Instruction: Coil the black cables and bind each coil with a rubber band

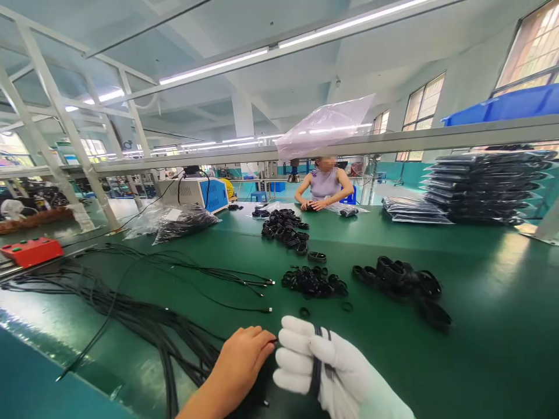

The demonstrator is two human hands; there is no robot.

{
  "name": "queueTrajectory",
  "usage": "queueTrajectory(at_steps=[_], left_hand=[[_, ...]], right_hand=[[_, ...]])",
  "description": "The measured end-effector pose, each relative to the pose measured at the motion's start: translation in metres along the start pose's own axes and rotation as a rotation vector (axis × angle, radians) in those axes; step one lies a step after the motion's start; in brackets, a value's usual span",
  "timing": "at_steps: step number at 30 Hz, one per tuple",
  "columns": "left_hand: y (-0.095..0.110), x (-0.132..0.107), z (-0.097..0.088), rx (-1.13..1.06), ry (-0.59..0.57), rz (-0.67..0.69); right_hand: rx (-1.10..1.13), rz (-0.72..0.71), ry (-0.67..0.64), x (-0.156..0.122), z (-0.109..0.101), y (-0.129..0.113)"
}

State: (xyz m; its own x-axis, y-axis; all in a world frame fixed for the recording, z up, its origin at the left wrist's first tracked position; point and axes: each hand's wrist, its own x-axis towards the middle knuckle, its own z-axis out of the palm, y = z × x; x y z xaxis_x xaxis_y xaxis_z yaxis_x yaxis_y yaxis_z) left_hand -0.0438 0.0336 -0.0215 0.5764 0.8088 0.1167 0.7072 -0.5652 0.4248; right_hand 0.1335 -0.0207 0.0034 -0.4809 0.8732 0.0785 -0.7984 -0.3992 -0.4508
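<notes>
My bare left hand is closed, with fingers and thumb pinched on a black cable whose short dark tip shows past the fingertips. Beside it, my right hand wears a white glove. Dark cable is looped across its fingers, and the thumb presses over the loop. Loose black cables run from the left toward my left wrist. Past my hands lie cable ends with light connectors. A heap of small black rings sits just beyond the glove, with one single ring nearer to it.
Coiled black cables lie to the right and more coils farther back. Bagged goods are stacked at the right. A plastic bag, a blue-white machine and a red control box stand left. A co-worker sits opposite.
</notes>
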Motion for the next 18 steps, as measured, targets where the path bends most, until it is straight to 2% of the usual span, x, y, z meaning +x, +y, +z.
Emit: queueTrajectory(at_steps=[2,4,7,9,11,13,15,18], left_hand=[[0.005,-0.013,0.01,0.185,0.051,0.03],[0.016,-0.024,0.022,0.276,0.101,0.127],[0.033,-0.03,0.032,0.278,0.209,0.267],[0.04,-0.029,0.029,0.255,0.252,0.3],[0.043,-0.025,0.016,0.202,0.226,0.327],[0.041,-0.019,-0.003,0.095,0.149,0.34],[0.038,-0.013,-0.021,-0.056,0.07,0.28],[0.031,0.0,-0.032,-0.348,-0.077,0.142]], right_hand=[[-0.081,-0.067,0.146,0.0,-0.006,-0.005],[-0.152,-0.095,0.257,0.001,-0.011,-0.007],[-0.234,-0.098,0.368,0.0,-0.014,-0.004],[-0.319,-0.062,0.428,-0.002,-0.015,0.001],[-0.403,0.039,0.379,-0.006,-0.016,0.005],[-0.404,0.181,0.219,-0.01,-0.016,0.009],[-0.294,0.303,0.064,-0.011,-0.017,0.012],[-0.062,0.418,-0.053,-0.009,-0.015,0.018]])
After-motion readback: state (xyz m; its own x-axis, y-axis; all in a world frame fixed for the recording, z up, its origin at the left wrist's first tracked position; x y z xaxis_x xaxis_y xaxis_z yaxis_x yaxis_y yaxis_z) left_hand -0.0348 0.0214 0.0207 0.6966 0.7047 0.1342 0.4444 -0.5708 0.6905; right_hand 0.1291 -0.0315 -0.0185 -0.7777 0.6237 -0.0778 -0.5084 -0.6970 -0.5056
